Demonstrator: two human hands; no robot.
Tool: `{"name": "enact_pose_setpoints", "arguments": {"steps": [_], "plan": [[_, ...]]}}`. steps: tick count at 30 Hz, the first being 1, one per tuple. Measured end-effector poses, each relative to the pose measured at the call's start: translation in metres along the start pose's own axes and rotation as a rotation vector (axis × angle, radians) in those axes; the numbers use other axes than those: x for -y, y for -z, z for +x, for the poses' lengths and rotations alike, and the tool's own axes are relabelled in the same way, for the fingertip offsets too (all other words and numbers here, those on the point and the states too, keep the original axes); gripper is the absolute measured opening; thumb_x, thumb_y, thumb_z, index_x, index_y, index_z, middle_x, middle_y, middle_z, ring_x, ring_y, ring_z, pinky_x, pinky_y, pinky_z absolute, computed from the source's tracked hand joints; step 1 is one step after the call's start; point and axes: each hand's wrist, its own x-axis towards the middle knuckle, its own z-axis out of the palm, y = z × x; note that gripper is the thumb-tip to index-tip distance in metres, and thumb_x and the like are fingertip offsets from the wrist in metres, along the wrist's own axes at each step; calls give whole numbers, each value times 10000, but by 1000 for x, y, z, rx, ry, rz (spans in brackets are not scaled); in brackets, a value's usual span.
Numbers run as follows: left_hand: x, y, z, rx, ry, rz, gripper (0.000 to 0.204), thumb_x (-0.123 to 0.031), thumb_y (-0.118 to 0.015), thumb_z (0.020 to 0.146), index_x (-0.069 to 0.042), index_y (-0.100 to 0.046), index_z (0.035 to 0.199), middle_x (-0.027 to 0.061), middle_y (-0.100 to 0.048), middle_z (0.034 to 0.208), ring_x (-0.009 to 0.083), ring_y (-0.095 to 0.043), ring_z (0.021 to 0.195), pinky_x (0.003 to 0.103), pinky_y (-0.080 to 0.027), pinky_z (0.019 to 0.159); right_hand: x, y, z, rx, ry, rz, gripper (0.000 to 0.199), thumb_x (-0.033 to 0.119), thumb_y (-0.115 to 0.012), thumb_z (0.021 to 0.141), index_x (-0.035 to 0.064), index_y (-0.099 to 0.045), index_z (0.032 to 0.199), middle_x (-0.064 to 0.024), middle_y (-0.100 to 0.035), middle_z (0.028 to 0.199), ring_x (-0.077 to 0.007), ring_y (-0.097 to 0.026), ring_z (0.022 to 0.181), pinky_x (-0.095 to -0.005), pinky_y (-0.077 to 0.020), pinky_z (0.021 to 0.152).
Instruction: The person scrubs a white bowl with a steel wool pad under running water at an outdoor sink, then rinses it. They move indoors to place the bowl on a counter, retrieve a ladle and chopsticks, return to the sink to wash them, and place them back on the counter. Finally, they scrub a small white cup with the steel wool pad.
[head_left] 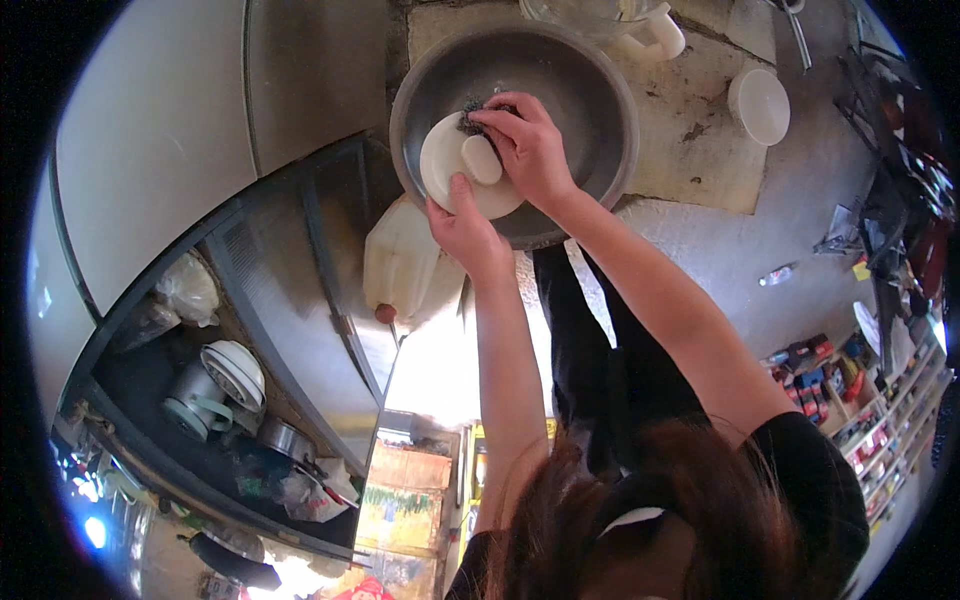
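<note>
A round grey metal basin (pixel 590 90) stands on a stained work surface at the top of the view. Over its left side my left hand (pixel 465 230) holds a white plate (pixel 442 165) by its lower rim, thumb on the face. My right hand (pixel 530 145) is closed on a dark scouring pad (pixel 474 110) and presses it against the plate's upper edge. A small white oval piece (pixel 481 160) lies on the plate just below my right fingers. What it is cannot be told.
A white plastic jerrycan (pixel 400 260) with a red cap stands below the basin. A white round dish (pixel 760 105) and a clear jug with a white handle (pixel 650 30) sit by the basin. At left, pots fill a metal cabinet (pixel 230 380). Stocked shelves (pixel 860 410) run along the right.
</note>
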Motion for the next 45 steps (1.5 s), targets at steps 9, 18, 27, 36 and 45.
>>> {"name": "enact_pose_setpoints", "arguments": {"steps": [9, 18, 27, 36, 45], "plan": [[1, 19, 11, 218, 74, 223, 334, -147, -582, 865, 41, -526, 1135, 110, -598, 1038, 156, -552, 922, 282, -448, 823, -14, 11, 9, 53, 95, -46, 174, 33, -642, 741, 82, -676, 904, -105, -581, 952, -287, -549, 934, -343, -462, 792], [-12, 29, 6, 448, 390, -152, 542, -170, -642, 844, 14, -397, 1291, 108, -515, 1222, 185, -506, 1086, 303, -407, 931, -33, 14, -21, -126, -539, 257, 188, 137, -556, 871, 11, -592, 1006, -146, -611, 959, -242, -593, 878, -324, -448, 783], [18, 25, -11, 233, 123, 256, 488, -101, -643, 791, 49, -444, 1210, 130, -525, 1169, 190, -526, 1033, 291, -398, 916, -56, 22, -16, -107, -286, -238, 231, 63, -611, 777, 19, -589, 1003, -167, -560, 985, -358, -536, 959, -391, -432, 846], [-6, 29, -1, 258, 256, 360, 477, -69, -635, 789, 35, -434, 1209, 115, -527, 1132, 175, -533, 1019, 276, -438, 870, -59, 25, -7, 157, -266, 196, 255, 46, -640, 749, 58, -632, 1003, -114, -599, 1024, -310, -544, 1002, -391, -436, 868], [-31, 21, 8, 527, 362, 341, 456, -71, -613, 808, 16, -437, 1220, 104, -537, 1135, 175, -551, 996, 289, -477, 816, -15, 35, 39, 691, 285, 144, 261, 32, -658, 751, 163, -702, 972, -32, -545, 1046, -218, -467, 1035, -324, -405, 918]]}}
